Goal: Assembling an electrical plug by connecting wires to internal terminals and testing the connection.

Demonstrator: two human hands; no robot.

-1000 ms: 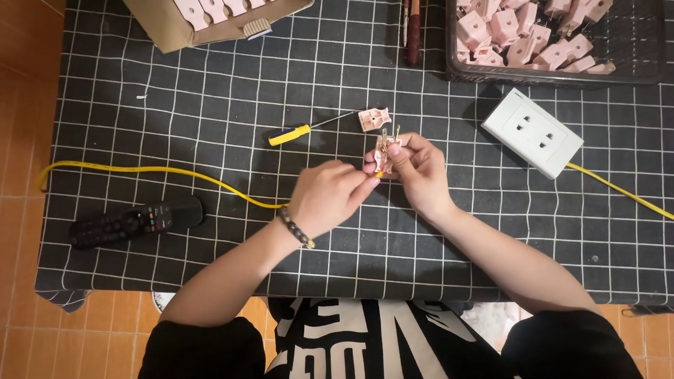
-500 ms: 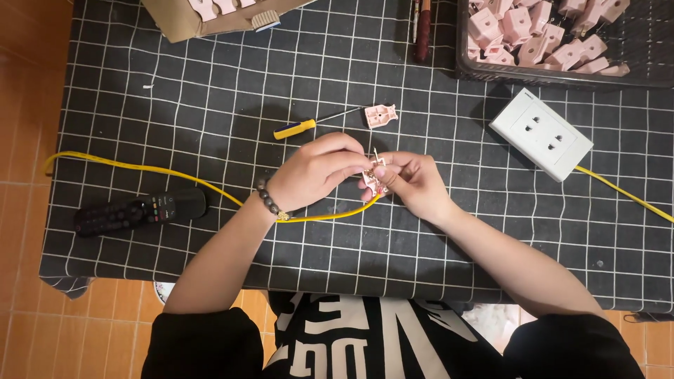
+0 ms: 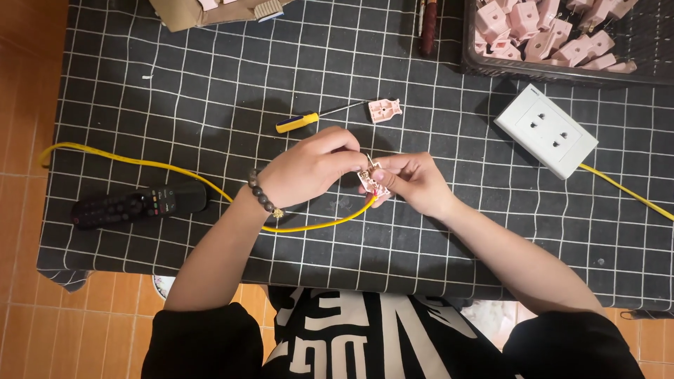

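Both hands meet mid-table: the left hand [image 3: 312, 165] and right hand [image 3: 414, 181] pinch one small pink plastic plug piece [image 3: 374, 181] between fingertips, its thin yellow cable [image 3: 309, 227] trailing left across the black gridded cloth [image 3: 210, 77].

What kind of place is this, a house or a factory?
Probably a home workbench for small electrical assembly. A grid-patterned black cloth covers the table, a basket holds many pink plug parts, and a TV remote lies beside the yellow cable.
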